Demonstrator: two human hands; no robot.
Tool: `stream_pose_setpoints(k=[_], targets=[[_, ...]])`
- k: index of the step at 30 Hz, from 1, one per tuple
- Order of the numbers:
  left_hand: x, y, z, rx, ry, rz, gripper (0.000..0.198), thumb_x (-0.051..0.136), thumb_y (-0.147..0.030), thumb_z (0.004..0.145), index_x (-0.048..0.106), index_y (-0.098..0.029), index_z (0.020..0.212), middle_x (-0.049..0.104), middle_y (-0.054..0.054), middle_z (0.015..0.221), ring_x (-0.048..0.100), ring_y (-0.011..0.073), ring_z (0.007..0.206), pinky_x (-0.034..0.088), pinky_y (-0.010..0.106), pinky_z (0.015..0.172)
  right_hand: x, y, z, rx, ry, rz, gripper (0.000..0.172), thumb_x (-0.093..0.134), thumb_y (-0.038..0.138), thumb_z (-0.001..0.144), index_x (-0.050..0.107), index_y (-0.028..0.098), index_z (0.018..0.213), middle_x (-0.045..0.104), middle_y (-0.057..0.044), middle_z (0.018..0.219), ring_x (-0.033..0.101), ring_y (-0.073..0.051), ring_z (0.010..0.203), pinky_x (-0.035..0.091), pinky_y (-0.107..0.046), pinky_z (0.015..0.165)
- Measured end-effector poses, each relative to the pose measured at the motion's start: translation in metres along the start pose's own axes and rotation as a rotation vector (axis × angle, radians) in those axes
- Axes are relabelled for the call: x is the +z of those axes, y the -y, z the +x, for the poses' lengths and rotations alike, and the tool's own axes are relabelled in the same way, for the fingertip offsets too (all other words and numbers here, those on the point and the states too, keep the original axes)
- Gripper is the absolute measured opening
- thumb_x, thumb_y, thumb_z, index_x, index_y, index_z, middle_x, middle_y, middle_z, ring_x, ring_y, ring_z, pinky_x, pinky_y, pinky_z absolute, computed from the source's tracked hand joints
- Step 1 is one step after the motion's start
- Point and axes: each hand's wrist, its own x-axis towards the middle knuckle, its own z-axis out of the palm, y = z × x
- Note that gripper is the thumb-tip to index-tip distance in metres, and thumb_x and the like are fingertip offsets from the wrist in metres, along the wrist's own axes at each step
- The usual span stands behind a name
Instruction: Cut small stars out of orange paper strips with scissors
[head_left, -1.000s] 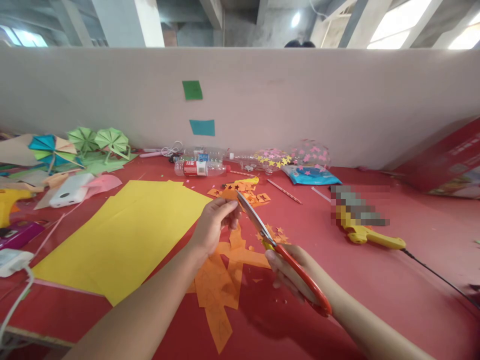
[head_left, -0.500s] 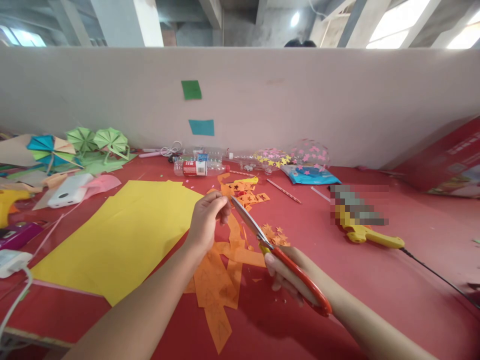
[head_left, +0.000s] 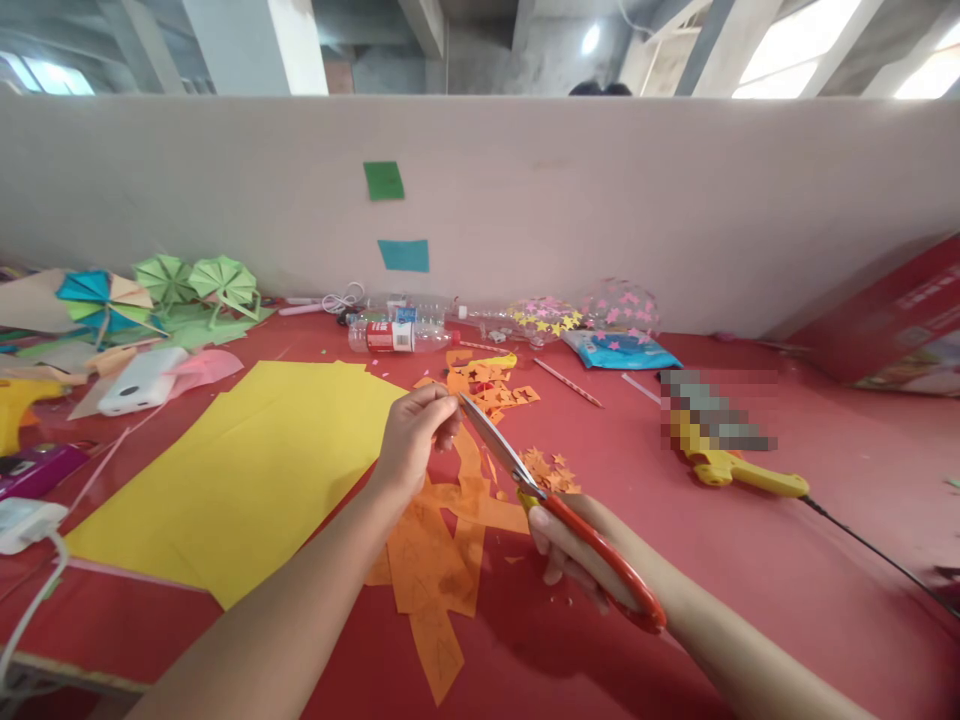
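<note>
My left hand (head_left: 416, 435) is closed in a pinch over the table. A piece of orange paper (head_left: 455, 380) shows at its fingertips, though most of what it grips is hidden. My right hand (head_left: 574, 550) is wrapped around red-handled scissors (head_left: 491, 432). Their blades look nearly together, with the tips right at my left fingertips. Beneath the hands lie orange paper sheets (head_left: 431, 565) with faint star outlines drawn on them. A small pile of cut orange stars (head_left: 551, 470) rests beyond the scissors. Orange scraps with star-shaped holes (head_left: 506, 397) lie farther back.
Yellow paper sheets (head_left: 247, 470) cover the left of the red table. Plastic bottles (head_left: 390, 337), a blue packet (head_left: 626, 350) and a striped straw (head_left: 568, 383) lie toward the back partition (head_left: 480, 200). A yellow-handled tool (head_left: 742, 472) with a black cord is at right.
The orange paper at my left fingertips has shifted slightly to the right. Both hands and the scissors stay almost in place.
</note>
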Motion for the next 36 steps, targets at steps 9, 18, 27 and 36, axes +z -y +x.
stream_pose_setpoints(k=[9,18,27,36], targets=[[-0.0013,0.0001,0.0005,-0.007,-0.013,0.052,0.021,0.057,-0.027,0.072,0.054,-0.017,0.053,0.049,-0.005,0.047,0.041,0.0052,0.04,0.031,0.018,0.04,-0.0019,-0.0005,0.0024,0.021,-0.003,-0.009,0.056,0.053,0.074,0.07,0.04,0.021,0.062,0.045,0.006,0.052,0.037,-0.004,0.031,0.029,-0.015,0.027],[-0.0003,-0.0017,-0.0002,-0.024,-0.017,0.026,0.022,0.057,-0.027,0.071,0.053,-0.017,0.052,0.048,-0.005,0.046,0.039,0.0055,0.039,0.029,0.019,0.039,-0.002,-0.0022,-0.0006,-0.042,0.01,-0.009,0.054,0.052,0.071,0.075,0.04,0.02,0.064,0.045,0.006,0.053,0.037,-0.003,0.034,0.028,-0.014,0.03],[-0.0003,-0.0005,0.0003,-0.023,-0.02,0.023,0.022,0.058,-0.027,0.071,0.054,-0.017,0.052,0.049,-0.005,0.045,0.04,0.0054,0.039,0.028,0.019,0.039,-0.0024,-0.0046,0.0034,0.008,0.009,-0.02,0.056,0.051,0.075,0.071,0.041,0.021,0.063,0.048,0.006,0.05,0.036,-0.004,0.029,0.028,-0.017,0.027],[-0.002,-0.0003,0.0007,-0.022,-0.028,0.047,0.022,0.058,-0.027,0.071,0.054,-0.017,0.051,0.047,-0.004,0.045,0.038,0.0053,0.039,0.027,0.019,0.038,-0.0039,-0.0043,0.0047,0.022,0.019,-0.035,0.056,0.053,0.074,0.071,0.041,0.021,0.062,0.049,0.006,0.046,0.036,-0.004,0.027,0.027,-0.016,0.027]])
